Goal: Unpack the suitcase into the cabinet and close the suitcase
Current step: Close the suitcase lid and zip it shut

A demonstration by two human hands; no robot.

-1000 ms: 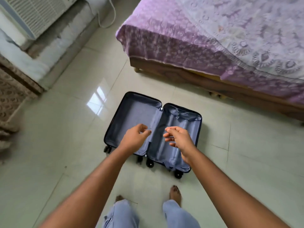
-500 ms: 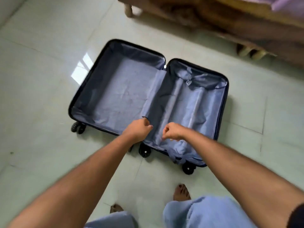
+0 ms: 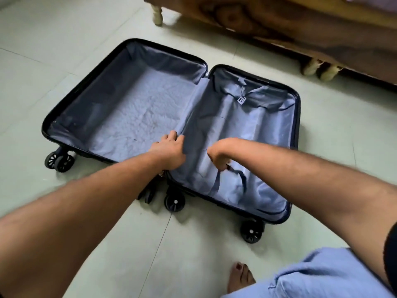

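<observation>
A dark hard-shell suitcase (image 3: 46, 123) lies open flat on the floor, both halves lined in blue-grey fabric and holding no items. My left hand (image 3: 169, 150) rests on the fabric fold at the centre hinge, fingers pressed on the lining. My right hand (image 3: 219, 155) is curled in the right half, gripping a dark packing strap (image 3: 241, 176) that loops over the lining. A small strap buckle (image 3: 241, 100) lies near the top of the right half. The cabinet is out of view.
A wooden bed frame (image 3: 268, 22) with pale legs stands just beyond the suitcase at the top right. Pale green floor tiles (image 3: 43, 50) surround the case. My bare foot (image 3: 241, 278) and blue trouser leg (image 3: 318, 276) are at the bottom right.
I have bent down closer to the suitcase, so it fills more of the view. Both hands dropped from above the case into it; the left pressed onto the hinge fold, the right closed on the strap.
</observation>
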